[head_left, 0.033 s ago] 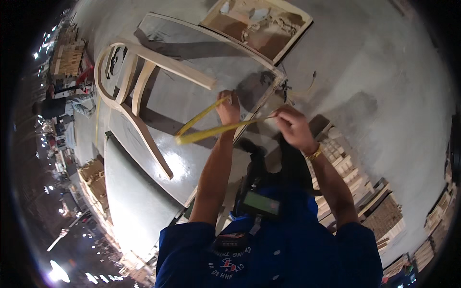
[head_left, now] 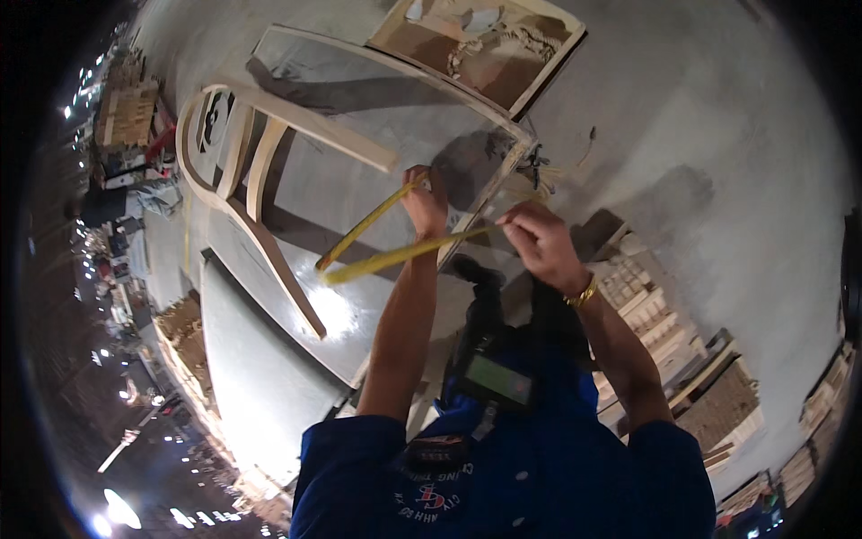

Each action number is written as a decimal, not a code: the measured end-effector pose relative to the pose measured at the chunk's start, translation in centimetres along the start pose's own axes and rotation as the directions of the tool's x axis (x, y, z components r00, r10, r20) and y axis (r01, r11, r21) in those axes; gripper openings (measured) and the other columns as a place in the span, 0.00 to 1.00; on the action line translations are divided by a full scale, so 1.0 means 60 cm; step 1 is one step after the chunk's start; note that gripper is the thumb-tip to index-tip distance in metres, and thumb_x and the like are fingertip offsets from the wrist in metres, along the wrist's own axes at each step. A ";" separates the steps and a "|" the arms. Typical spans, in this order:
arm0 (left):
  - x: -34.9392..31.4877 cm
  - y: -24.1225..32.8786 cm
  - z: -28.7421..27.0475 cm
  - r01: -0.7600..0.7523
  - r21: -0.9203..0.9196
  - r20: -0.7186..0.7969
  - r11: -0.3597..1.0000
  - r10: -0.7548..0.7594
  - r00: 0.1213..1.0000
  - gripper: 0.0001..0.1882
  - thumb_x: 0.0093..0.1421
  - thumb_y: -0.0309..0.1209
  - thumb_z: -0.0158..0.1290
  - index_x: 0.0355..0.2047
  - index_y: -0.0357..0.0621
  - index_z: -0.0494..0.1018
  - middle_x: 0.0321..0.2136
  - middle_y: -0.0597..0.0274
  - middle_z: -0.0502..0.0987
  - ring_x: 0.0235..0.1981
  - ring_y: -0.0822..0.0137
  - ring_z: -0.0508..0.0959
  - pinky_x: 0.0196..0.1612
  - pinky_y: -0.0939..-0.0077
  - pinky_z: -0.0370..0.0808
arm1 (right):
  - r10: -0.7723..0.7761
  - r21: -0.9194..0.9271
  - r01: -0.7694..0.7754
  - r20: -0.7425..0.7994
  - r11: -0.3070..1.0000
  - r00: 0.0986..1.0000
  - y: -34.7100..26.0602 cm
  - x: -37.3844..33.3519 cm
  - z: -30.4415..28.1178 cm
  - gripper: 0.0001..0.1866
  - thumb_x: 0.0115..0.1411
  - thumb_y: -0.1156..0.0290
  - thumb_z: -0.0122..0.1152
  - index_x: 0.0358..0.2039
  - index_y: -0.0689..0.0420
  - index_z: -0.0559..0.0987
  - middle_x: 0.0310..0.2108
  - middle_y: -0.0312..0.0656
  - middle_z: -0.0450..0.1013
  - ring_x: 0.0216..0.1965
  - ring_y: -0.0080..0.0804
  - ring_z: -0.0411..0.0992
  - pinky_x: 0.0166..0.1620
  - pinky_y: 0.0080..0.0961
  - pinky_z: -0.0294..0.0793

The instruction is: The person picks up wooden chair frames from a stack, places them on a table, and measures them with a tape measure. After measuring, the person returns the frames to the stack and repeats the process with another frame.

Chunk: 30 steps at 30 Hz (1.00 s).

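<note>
A yellow tape measure [head_left: 382,260] is stretched between my hands in a bent loop, folded at its left end. My left hand [head_left: 426,207] is closed around one end of it, over the table; a small pale part shows at the fingers, the rest is hidden. Off the table's near right edge, my right hand [head_left: 544,250] pinches the other end. Lying on the grey table [head_left: 314,198] is a curved wooden frame [head_left: 328,133], like a chair back, with a rounded end, two crosspieces and two long legs. One leg's tip is close to my left hand, apart from it.
A wooden tray [head_left: 431,72] with scraps adjoins the table's far edge. A second pale curved surface [head_left: 256,359] stands at the left. Stacked wood pieces [head_left: 642,305] lie low on the right. Cords [head_left: 539,175] hang by the table's corner. Another person [head_left: 112,205] is at far left.
My right hand has shifted slightly left, and the tape's fold has moved a little left and down. My left hand stays almost in place, still gripping the tape.
</note>
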<state>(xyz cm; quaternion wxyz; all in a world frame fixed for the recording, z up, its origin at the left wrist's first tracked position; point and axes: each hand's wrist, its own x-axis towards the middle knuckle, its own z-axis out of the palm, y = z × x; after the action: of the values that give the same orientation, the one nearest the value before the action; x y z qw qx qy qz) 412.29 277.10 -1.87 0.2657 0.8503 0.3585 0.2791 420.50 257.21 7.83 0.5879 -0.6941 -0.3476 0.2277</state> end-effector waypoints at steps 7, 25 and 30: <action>0.047 -0.024 0.083 0.014 0.298 -0.086 0.954 0.012 0.996 0.11 0.54 0.33 0.54 0.26 0.34 0.72 0.25 0.49 0.73 0.27 0.51 0.73 0.31 0.60 0.69 | 0.116 0.112 -0.100 -0.140 0.989 0.983 0.086 0.040 0.034 0.03 0.54 0.78 0.55 0.30 0.63 0.75 0.29 0.45 0.73 0.30 0.41 0.71 0.34 0.30 0.70; 0.035 -0.056 0.094 0.134 0.185 -0.108 0.974 -0.115 0.987 0.05 0.54 0.26 0.50 0.27 0.36 0.69 0.24 0.55 0.70 0.25 0.57 0.71 0.30 0.66 0.67 | 0.116 0.281 -0.095 -0.060 0.955 0.991 0.117 0.095 0.085 0.06 0.46 0.76 0.62 0.27 0.58 0.75 0.30 0.38 0.70 0.33 0.33 0.69 0.34 0.28 0.71; 0.032 -0.054 0.093 0.184 0.172 -0.110 0.968 -0.167 0.980 0.05 0.54 0.27 0.50 0.27 0.36 0.68 0.22 0.56 0.70 0.24 0.62 0.69 0.29 0.69 0.67 | 0.106 0.320 -0.071 -0.095 0.945 0.990 0.124 0.091 0.097 0.07 0.46 0.76 0.63 0.27 0.57 0.76 0.30 0.38 0.70 0.32 0.34 0.69 0.34 0.28 0.71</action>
<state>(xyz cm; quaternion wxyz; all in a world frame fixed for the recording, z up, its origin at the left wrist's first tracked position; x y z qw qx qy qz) 415.64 279.12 -7.36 0.1936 0.8215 0.4686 0.2609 421.48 264.63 -0.13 0.6989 -0.6174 -0.2420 0.2678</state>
